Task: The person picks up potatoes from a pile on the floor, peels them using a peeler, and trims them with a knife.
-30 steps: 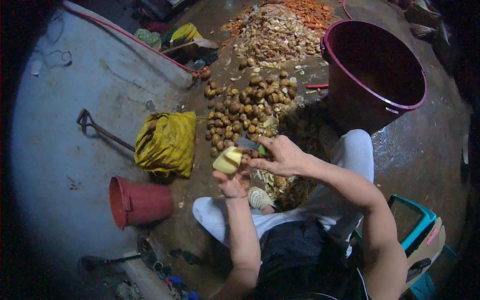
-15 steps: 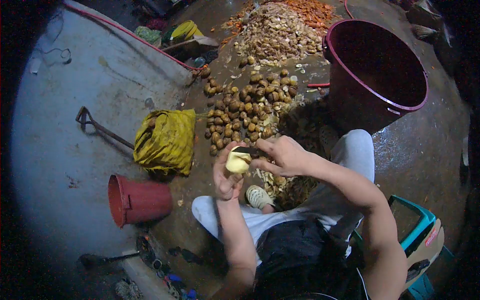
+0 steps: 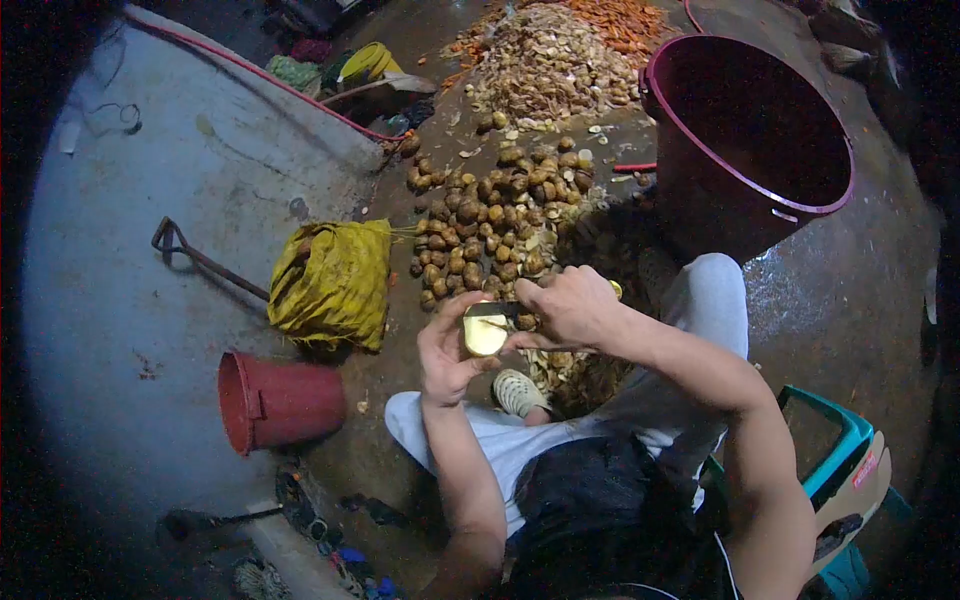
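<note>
Your left hand (image 3: 440,360) is curled around a potato (image 3: 485,338), with the thumb below it and the fingers above and behind. The potato, pale yellow on the face towards you, is held up in front of your body, above the floor. Your right hand (image 3: 575,308), just beside it, is closed on a tool whose dark blade (image 3: 489,310) lies across the upper part of the potato; the tool's grip is hidden by your fingers. The two hands are very near each other, but whether they touch you cannot tell from this angle.

Beyond your hands, brown potatoes (image 3: 490,215) lie spread on the floor (image 3: 395,385). Peelings (image 3: 560,375) lie between your legs, near your shoe (image 3: 519,393). To your left, a yellow sack (image 3: 335,285) stands beside a long handle (image 3: 215,267), and a red bucket (image 3: 300,402) lies tilted nearer to you. To your right stands a large, dark tub (image 3: 700,205) with a purple rim. At the far end, a pale heap (image 3: 555,75) adjoins orange pieces (image 3: 635,30).
</note>
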### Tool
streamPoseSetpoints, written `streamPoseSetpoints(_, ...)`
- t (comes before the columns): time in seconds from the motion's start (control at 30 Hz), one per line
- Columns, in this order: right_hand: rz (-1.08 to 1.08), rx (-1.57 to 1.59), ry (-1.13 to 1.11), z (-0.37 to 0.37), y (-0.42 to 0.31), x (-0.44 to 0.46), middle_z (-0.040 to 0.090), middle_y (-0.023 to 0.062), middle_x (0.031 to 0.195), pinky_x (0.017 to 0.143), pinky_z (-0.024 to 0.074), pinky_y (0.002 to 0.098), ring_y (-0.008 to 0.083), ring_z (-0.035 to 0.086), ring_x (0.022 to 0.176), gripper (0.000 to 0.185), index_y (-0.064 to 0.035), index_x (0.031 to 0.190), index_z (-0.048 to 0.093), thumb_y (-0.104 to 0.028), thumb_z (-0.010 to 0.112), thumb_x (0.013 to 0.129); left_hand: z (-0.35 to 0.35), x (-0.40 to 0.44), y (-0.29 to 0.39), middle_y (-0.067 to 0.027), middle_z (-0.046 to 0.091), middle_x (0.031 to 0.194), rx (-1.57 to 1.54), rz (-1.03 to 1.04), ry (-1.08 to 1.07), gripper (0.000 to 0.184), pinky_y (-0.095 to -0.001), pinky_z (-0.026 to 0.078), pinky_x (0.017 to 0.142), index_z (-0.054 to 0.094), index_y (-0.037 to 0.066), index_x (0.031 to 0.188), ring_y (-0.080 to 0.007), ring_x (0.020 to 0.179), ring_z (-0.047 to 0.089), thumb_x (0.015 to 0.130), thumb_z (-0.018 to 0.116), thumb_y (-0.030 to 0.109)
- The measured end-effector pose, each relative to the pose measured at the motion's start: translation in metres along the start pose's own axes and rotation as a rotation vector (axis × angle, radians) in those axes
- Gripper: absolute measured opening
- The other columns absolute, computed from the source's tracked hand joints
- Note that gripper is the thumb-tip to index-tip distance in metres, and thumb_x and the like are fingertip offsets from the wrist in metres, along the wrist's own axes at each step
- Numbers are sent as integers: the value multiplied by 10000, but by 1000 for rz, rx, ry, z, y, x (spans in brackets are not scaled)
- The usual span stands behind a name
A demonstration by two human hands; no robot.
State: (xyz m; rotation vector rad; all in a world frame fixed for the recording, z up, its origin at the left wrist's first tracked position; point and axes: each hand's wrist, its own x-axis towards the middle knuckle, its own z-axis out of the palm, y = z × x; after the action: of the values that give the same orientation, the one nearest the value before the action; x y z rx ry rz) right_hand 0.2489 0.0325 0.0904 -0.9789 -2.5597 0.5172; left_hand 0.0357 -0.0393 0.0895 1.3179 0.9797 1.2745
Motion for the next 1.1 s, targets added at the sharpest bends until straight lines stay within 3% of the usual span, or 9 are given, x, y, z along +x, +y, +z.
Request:
streamPoseSetpoints(0.17, -3, 49, 63, 3, 2, -2, 536, 130, 498, 462, 450, 447, 362, 589, 509, 655, -84, 768, 512, -735, 579, 733, 8, 1, 0, -155, 577, 1225, -76, 26, 11, 846, -336, 468, 951, 499, -66, 1267, -219, 1101, 575, 607, 897, 280)
streamPoseSetpoints(0.4, 52, 25, 83, 2, -3, -3, 561, 146, 520, 459, 462, 433, 358, 604, 522, 699, -82, 763, 529, -780, 540, 720, 21, 3, -7, -147, 578, 1207, -218, 55, 97, 854, -319, 473, 922, 472, -63, 1278, -209, 1065, 585, 643, 873, 343)
streamPoseSetpoints(0.6, 77, -10, -27, -1, -6, -4, 598, 144, 565, 498, 502, 427, 349, 632, 551, 715, -84, 822, 566, -789, 542, 704, 19, 8, -5, -111, 590, 1109, -122, 35, 62, 613, -296, 470, 894, 494, -50, 1242, -191, 1031, 582, 711, 759, 106)
streamPoseSetpoints(0.7, 60, -3, -64, -6, -10, -3, 651, 145, 657, 544, 537, 454, 339, 676, 638, 575, -55, 883, 574, -624, 556, 807, 16, 8, -15, -106, 589, 1081, 192, -45, 74, 579, -292, 463, 892, 505, -50, 1225, -183, 1002, 581, 682, 676, 54)
streamPoseSetpoints(0.77, 108, -28, -70, -6, -10, -2, 652, 137, 648, 516, 535, 443, 322, 678, 619, 394, -56, 868, 567, -449, 566, 843, 23, 7, -25, -103, 591, 1064, -241, -114, 191, 546, -265, 499, 779, 516, -36, 1214, -173, 958, 585, 690, 634, 60)
streamPoseSetpoints(0.87, 62, -89, -3, 0, -6, -3, 651, 136, 633, 480, 528, 433, 305, 675, 586, 240, -58, 842, 558, -297, 560, 825, 30, 7, -30, -94, 587, 1034, -435, -202, 287, 464, -213, 473, 586, 526, -12, 1182, -144, 882, 577, 727, 566, 71)
streamPoseSetpoints(0.9, 65, -87, -5, 7, -4, -3, 651, 136, 633, 480, 528, 433, 305, 675, 586, 240, -58, 842, 558, -297, 560, 825, 33, 8, -32, -94, 587, 1034, -435, -207, 287, 464, -213, 473, 586, 526, -12, 1182, -144, 882, 577, 727, 566, 71)
streamPoseSetpoints(0.97, 45, -117, 99, 17, 0, 0, 592, 120, 549, 424, 483, 431, 317, 630, 506, 582, -78, 810, 518, -657, 562, 780, 36, 10, -33, -90, 582, 1010, -626, -272, 413, 394, -175, 380, 460, 530, 13, 1149, -116, 816, 554, 763, 533, 94)
streamPoseSetpoints(1.1, 53, -108, 57, 14, -1, 1, 590, 118, 544, 424, 484, 429, 313, 632, 506, 534, -70, 816, 518, -602, 569, 806, 40, 12, -33, -91, 578, 1005, -671, -282, 479, 362, -170, 348, 450, 528, 21, 1137, -100, 768, 530, 788, 519, 113)
